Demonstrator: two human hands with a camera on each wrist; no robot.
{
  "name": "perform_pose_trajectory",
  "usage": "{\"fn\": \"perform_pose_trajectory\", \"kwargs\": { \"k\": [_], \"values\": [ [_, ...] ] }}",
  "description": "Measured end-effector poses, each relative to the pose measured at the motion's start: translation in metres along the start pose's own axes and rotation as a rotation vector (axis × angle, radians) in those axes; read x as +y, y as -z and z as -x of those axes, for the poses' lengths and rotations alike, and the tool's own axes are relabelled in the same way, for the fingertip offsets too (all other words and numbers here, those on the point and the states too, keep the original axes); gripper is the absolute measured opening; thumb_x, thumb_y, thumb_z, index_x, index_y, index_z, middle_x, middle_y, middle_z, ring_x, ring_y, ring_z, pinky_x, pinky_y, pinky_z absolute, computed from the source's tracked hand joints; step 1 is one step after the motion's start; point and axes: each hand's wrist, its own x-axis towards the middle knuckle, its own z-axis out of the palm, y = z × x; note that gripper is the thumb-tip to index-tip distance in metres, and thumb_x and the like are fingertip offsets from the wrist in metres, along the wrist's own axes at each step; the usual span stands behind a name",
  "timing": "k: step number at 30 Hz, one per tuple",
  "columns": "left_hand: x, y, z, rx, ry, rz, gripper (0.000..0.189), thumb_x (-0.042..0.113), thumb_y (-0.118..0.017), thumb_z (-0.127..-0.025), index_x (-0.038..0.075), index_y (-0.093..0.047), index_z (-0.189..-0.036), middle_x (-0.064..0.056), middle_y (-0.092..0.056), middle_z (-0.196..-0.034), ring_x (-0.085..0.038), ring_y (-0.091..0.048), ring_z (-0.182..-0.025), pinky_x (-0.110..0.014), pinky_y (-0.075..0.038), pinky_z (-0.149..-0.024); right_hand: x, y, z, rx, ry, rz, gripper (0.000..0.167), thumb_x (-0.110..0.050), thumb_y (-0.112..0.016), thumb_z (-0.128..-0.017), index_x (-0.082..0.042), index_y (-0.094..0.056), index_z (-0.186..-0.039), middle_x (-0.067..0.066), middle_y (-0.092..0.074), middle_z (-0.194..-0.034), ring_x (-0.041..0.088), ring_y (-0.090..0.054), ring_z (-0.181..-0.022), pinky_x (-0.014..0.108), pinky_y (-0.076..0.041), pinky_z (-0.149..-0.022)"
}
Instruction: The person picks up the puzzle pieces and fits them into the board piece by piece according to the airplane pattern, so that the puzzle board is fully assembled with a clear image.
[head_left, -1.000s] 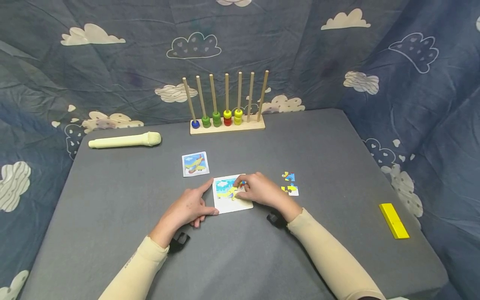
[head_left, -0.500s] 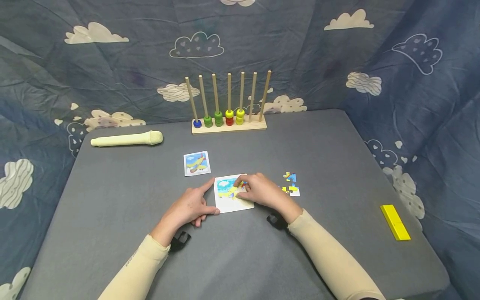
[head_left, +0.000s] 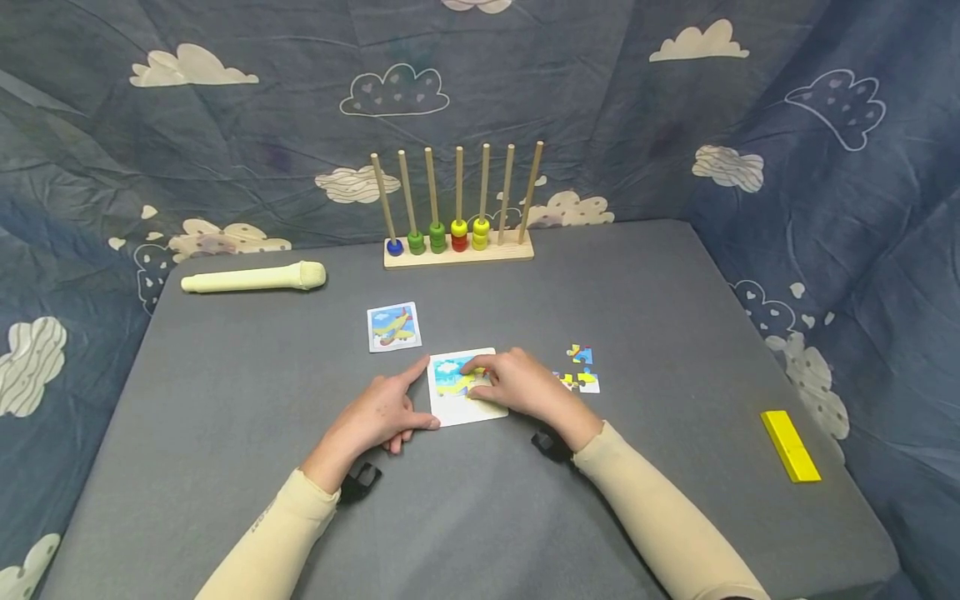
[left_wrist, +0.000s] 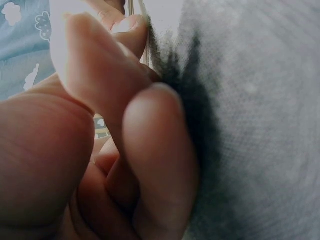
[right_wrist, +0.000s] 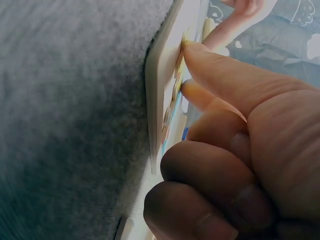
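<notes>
A white puzzle board [head_left: 465,412] with a partly filled plane picture lies on the table in front of me. The left hand [head_left: 378,412] is at its left side, straight index finger at the upper corner and thumb on the lower one; the other fingers fold under. Over the picture, the right hand [head_left: 521,387] has thumb and index finger on either side of a yellow-and-blue puzzle piece [head_left: 472,382], pinching it at the board's surface. In the right wrist view the thumb tip meets the piece, and the remaining fingers curl. The right hand hides the picture's right part.
Loose puzzle pieces [head_left: 587,382] lie right of the right hand. A plane picture card [head_left: 393,327] is behind the board. Farther back are a pale toy microphone [head_left: 251,278] and a peg stand [head_left: 457,258] with coloured rings. A yellow block [head_left: 791,446] lies near the right edge.
The right hand's thumb and index finger have shifted slightly left over the picture. The left hand stays at the board's edge. The head view has moved a little.
</notes>
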Motion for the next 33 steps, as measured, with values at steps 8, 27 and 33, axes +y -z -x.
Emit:
{"fn": "perform_pose_trajectory", "kwargs": {
  "k": [8, 27, 33],
  "values": [
    [0.001, 0.001, 0.000, 0.004, 0.018, -0.005, 0.105, 0.029, -0.091, -0.086, 0.029, -0.028, -0.170, -0.003, -0.061, -0.053, -0.014, -0.057, -0.037, -0.031, -0.052, -0.043, -0.003, -0.002, 0.000, 0.029, -0.005, 0.016, 0.031, -0.028, -0.084, -0.093, -0.021, -0.080, -0.123, -0.005, -0.061, -0.069, 0.010, -0.043, -0.062, 0.024, -0.034, -0.057],
    [0.001, -0.002, -0.001, -0.005, 0.022, 0.002, 0.106, 0.027, -0.091, -0.086, 0.028, -0.027, -0.170, -0.002, -0.061, -0.053, -0.014, -0.057, -0.037, -0.029, -0.051, -0.042, 0.053, 0.060, 0.021, 0.118, -0.144, -0.372, 0.049, -0.028, -0.081, -0.096, -0.015, -0.068, -0.142, -0.010, -0.032, -0.056, 0.008, -0.025, -0.051, 0.026, -0.029, -0.048],
    [0.001, -0.002, -0.001, 0.002, 0.017, 0.001, 0.106, 0.027, -0.091, -0.086, 0.029, -0.027, -0.170, -0.002, -0.060, -0.053, -0.014, -0.056, -0.037, -0.030, -0.052, -0.042, 0.093, 0.085, 0.039, 0.171, -0.191, -0.429, 0.058, -0.034, -0.083, -0.094, -0.017, -0.064, -0.146, -0.010, -0.033, -0.059, 0.008, -0.026, -0.053, 0.029, -0.030, -0.051]
  ]
}}
